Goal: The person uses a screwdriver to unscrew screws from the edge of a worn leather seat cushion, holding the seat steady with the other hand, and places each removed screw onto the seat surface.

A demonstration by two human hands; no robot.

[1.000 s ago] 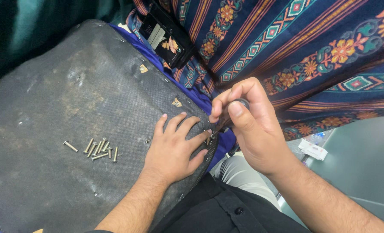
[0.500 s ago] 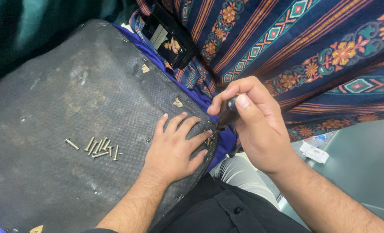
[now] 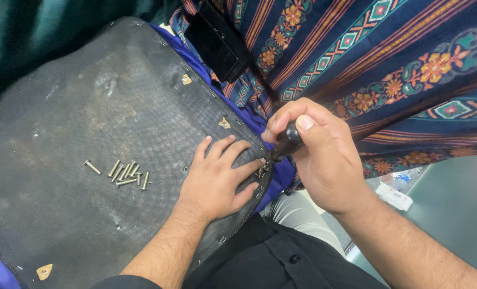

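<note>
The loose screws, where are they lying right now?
In the head view the loose screws lie in a small cluster on the dark grey panel, left of the left hand pressed flat on it.

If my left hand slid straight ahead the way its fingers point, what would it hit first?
Probably the dark tool gripped in the right hand; the left hand lies flat on the grey panel, fingertips pointing at it. Depth is unclear.

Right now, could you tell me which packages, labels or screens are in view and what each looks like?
Small wrapper: on the grey floor at lower right, flat, white with red print.
Crumpled clear wrapper: just above it, with a blue spot.
No screens or signs show.
</note>
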